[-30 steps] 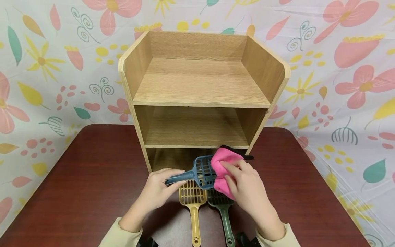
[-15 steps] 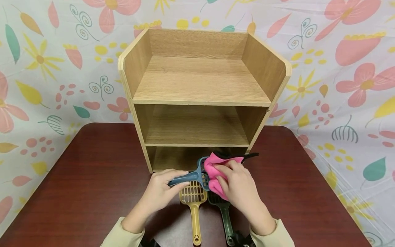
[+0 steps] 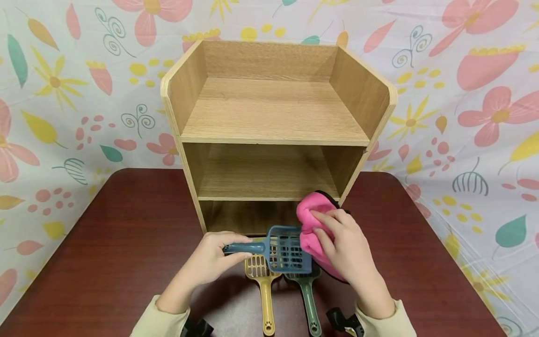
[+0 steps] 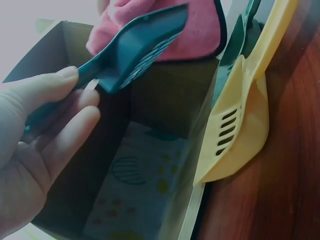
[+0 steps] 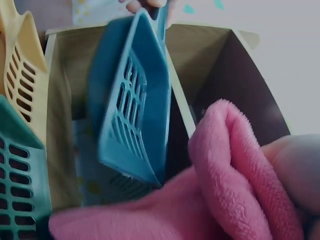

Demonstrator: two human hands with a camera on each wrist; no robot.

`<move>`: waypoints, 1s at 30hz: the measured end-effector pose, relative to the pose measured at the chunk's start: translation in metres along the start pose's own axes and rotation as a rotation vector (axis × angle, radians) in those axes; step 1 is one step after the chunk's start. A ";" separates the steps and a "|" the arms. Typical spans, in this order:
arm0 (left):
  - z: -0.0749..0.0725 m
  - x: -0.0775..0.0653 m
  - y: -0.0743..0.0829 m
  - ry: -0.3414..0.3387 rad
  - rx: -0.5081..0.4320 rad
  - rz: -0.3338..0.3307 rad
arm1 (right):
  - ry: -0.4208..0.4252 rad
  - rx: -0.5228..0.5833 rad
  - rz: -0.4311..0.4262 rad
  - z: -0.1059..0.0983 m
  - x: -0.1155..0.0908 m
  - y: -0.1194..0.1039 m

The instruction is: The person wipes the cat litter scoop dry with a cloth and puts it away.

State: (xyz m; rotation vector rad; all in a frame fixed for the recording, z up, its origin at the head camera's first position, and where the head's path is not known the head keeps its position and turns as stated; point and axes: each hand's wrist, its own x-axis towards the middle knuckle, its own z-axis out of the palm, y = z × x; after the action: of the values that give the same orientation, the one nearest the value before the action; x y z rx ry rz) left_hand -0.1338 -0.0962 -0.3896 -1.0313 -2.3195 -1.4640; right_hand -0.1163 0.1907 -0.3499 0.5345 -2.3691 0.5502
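My left hand (image 3: pixel 212 262) grips the handle of a blue slotted litter scoop (image 3: pixel 289 249), its basket pointing right. In my right hand (image 3: pixel 353 248) a bunched pink cloth (image 3: pixel 313 224) with dark edging is pinched, close beside the scoop's far end. The right wrist view shows the blue scoop's hollow (image 5: pixel 132 107) with the cloth (image 5: pixel 225 175) in front of it. Below the blue scoop lie a yellow litter scoop (image 3: pixel 266 299) and a dark green litter scoop (image 3: pixel 309 299), side by side with handles toward me. Their upper parts are partly covered by the blue one.
A wooden shelf unit (image 3: pixel 275 140) with open tiers stands on the dark red table (image 3: pixel 126 243), just beyond the scoops. Behind it hangs a flower-patterned cloth backdrop (image 3: pixel 463 117). Black straps (image 3: pixel 345 323) sit at the wrists.
The pink cloth moved left across the blue scoop's basket, then back right to its end. The blue scoop has come lower, its basket more in view. The yellow and green scoops stayed in place.
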 end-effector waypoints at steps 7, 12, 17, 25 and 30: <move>0.002 -0.001 0.003 -0.088 -0.077 -0.013 | -0.145 0.120 -0.167 0.011 0.002 -0.006; 0.006 -0.001 0.008 -0.105 -0.070 0.123 | -0.312 0.150 -0.175 0.017 -0.002 -0.010; 0.009 -0.001 0.012 -0.098 0.004 0.222 | -0.378 0.115 -0.136 0.020 -0.004 -0.010; 0.007 0.000 0.005 -0.016 0.017 0.221 | -0.294 0.087 -0.043 0.019 -0.006 -0.002; 0.001 0.001 -0.001 0.039 -0.023 0.198 | -0.236 0.176 0.034 0.017 -0.005 0.009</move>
State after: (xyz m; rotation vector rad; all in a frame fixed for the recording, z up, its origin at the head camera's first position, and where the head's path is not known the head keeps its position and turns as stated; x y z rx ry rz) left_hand -0.1351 -0.0951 -0.3906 -1.1888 -2.1104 -1.4237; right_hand -0.1255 0.1908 -0.3679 0.6704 -2.5712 0.7525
